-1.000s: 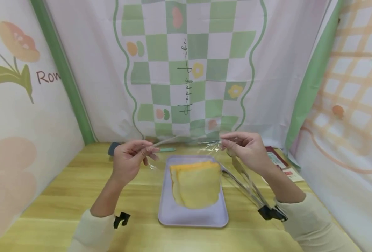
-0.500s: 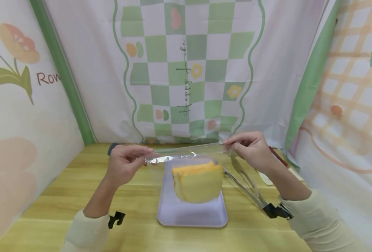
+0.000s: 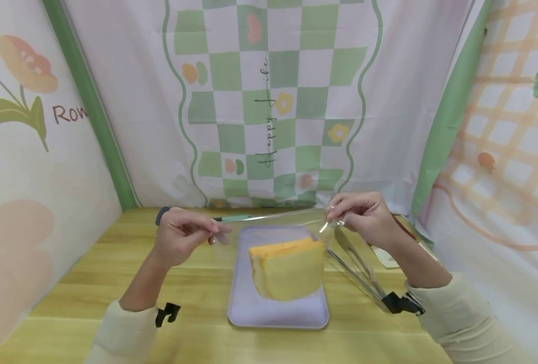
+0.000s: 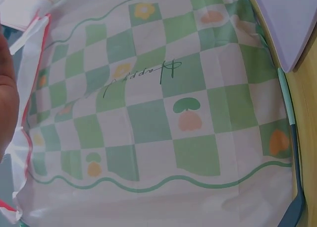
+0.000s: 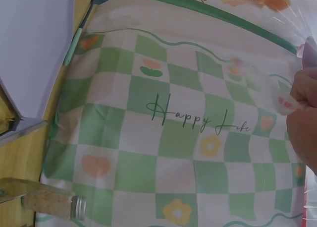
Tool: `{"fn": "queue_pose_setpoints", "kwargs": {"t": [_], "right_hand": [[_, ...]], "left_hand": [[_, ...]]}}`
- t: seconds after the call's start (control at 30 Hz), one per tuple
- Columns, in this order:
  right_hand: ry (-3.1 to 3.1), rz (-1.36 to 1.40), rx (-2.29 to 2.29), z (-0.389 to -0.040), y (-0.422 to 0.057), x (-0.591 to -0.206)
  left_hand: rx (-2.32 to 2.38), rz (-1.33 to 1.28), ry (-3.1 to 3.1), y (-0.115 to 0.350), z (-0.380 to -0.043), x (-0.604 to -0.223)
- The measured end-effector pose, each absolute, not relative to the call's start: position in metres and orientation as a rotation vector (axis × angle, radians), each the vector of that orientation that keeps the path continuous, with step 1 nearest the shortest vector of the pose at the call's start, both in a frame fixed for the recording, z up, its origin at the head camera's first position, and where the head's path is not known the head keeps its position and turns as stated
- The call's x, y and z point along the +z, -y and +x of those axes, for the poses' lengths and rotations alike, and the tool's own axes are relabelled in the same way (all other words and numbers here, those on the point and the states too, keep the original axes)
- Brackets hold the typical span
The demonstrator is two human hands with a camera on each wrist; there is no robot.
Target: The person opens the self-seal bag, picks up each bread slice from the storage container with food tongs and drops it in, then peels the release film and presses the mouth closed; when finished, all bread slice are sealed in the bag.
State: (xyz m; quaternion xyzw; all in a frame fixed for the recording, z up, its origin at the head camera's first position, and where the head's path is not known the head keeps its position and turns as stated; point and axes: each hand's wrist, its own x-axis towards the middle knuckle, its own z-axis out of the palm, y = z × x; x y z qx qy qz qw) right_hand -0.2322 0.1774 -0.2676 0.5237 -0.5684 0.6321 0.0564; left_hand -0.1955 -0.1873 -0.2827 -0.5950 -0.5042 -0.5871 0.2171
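Note:
Both hands hold a clear plastic bag (image 3: 278,218) stretched level above the table. My left hand (image 3: 180,237) pinches its left end between thumb and fingers; my right hand (image 3: 364,217) pinches the crinkled right end. Slices of pale yellow bread (image 3: 292,273) with an orange top edge show below the film, over a lilac tray (image 3: 273,316). In the left wrist view only part of the left hand (image 4: 7,98) appears at the left edge. The right wrist view catches the curled right hand (image 5: 303,98) beside glossy film (image 5: 297,19).
Metal tongs (image 3: 353,273) lie right of the tray. Behind it rests a spatula (image 3: 237,218) with a teal handle and dark blue head. A small jar (image 5: 52,207) with a metal lid and a paper card (image 3: 385,258) are at the right. A patterned curtain (image 3: 282,101) hangs behind.
The bag's edge has been pulled out between the hands, then its right end bunched at the right fingers. The left hand has shifted slightly left; the bread has swayed a little to the right.

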Motion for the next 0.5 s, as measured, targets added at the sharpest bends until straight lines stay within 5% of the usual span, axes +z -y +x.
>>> {"fn": "queue_pose_setpoints", "kwargs": {"t": [0.5], "right_hand": [[1.76, 1.88, 1.5, -0.2402, -0.1808, -0.2632]], "left_hand": [[-1.713, -1.619, 1.413, 0.1909, -0.1944, -0.2787]]}}
